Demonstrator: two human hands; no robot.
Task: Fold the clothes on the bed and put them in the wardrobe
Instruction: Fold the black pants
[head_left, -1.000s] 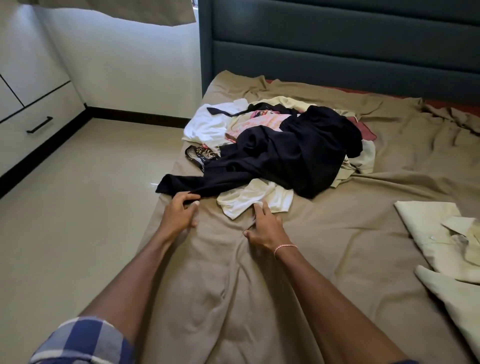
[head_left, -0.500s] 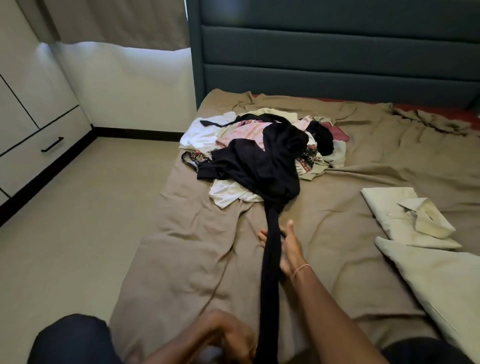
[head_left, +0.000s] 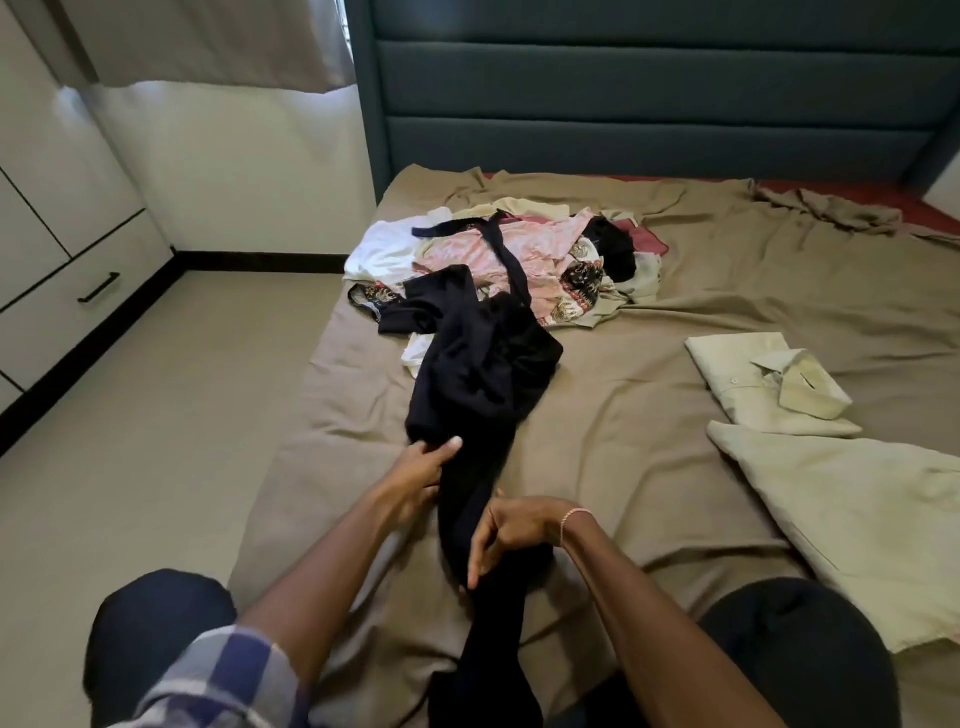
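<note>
The left hand (head_left: 423, 467) holds the side of a long black garment (head_left: 483, 374), with the thumb on top of the cloth and the fingers tucked under it. The right hand (head_left: 511, 530) is just beside it, a bit closer to the person. Its fingers are bent down and pinch the same black cloth. A thin pink bracelet (head_left: 574, 515) sits on the right wrist, and a checked sleeve (head_left: 223, 675) covers the top of the left arm. The black garment lies in a long strip on the bed (head_left: 649, 426). It runs from between the person's dark knees up to a pile of clothes (head_left: 467, 249) in the middle of the bed, and its far end rests on that pile. The pile has a pink top, a white one on the left and one with a dark pattern. The bed has a wrinkled brown sheet. To the right, well apart from the pile, lies a folded pale shirt (head_left: 753, 389). Just in front of it lies a bigger pale green cloth (head_left: 857, 525); I cannot tell if it is a pillow or clothing. A dark padded headboard (head_left: 649, 88) stands behind the bed. On the left, across the pale floor (head_left: 156, 415), is the white wardrobe (head_left: 52, 197), closed, with a black handle (head_left: 98, 287) on a drawer.
</note>
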